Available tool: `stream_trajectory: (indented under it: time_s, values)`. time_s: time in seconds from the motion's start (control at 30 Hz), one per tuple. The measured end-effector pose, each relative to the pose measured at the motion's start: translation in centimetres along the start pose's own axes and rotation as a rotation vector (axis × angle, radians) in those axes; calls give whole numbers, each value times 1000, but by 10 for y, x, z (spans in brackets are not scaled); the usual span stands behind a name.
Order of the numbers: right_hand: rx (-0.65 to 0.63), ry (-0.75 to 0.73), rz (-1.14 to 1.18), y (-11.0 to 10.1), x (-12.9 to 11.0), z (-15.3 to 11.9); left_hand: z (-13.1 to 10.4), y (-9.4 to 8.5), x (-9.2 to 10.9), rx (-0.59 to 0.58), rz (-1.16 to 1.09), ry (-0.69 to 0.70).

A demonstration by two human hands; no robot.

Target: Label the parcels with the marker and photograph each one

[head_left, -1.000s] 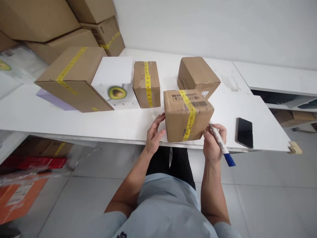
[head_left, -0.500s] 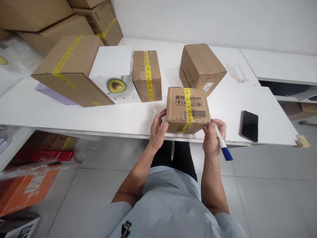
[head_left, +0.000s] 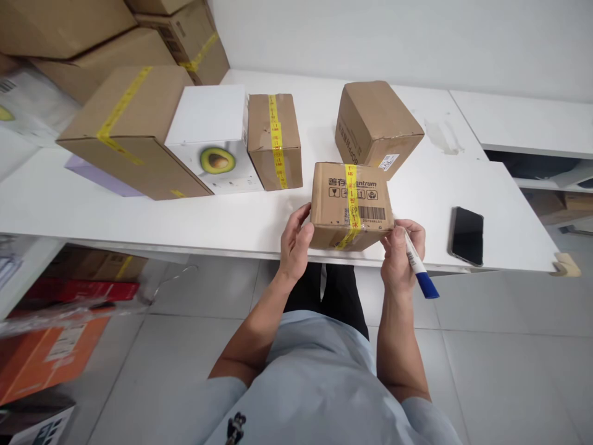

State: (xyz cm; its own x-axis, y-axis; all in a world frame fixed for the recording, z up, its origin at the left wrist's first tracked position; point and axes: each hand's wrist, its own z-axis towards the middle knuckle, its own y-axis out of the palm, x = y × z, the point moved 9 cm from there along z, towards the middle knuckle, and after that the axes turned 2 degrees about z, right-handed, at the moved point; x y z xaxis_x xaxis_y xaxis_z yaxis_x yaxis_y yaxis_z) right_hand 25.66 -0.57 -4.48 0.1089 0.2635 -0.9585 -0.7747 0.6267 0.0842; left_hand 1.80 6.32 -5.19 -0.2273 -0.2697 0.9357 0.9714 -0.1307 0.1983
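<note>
A small brown carton [head_left: 324, 207] with yellow tape, black print and a barcode sits at the table's front edge. At its left side is my left hand [head_left: 295, 244], thumb and fingers touching the carton. My right hand [head_left: 399, 256] is at its right front corner, closed round a white marker [head_left: 414, 254] whose blue cap points down and to the right. Just behind stands another brown carton [head_left: 382, 111] with a white label. To the left, a taped brown carton [head_left: 259, 127] stands beside a white box with an avocado picture [head_left: 208, 114].
A large taped carton [head_left: 162, 105] and a purple box [head_left: 99, 176] are on the white table [head_left: 222, 225] at left. More cartons rise at the back left. A black phone [head_left: 467, 236] lies at right, near a corner guard [head_left: 566, 264]. An orange box [head_left: 55, 352] is below left.
The marker and my right hand have shifted very slightly to the right. The carton and my left hand have stayed almost in place.
</note>
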Motion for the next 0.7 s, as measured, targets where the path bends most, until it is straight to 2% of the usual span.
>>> stream_trajectory:
  time_s: [0.13,0.33,0.53,0.7]
  values:
    - [5,16,65,4,-3,-3,-1,-3,8,27,18,63]
    - [-14,10,195,10,-10,-9,-6,-2,35,-17,125,299]
    - [15,197,262,10,23,-19,-15,5,42,-121,292,436]
    - [36,206,270,6,36,-25,-23,1,31,-132,278,472]
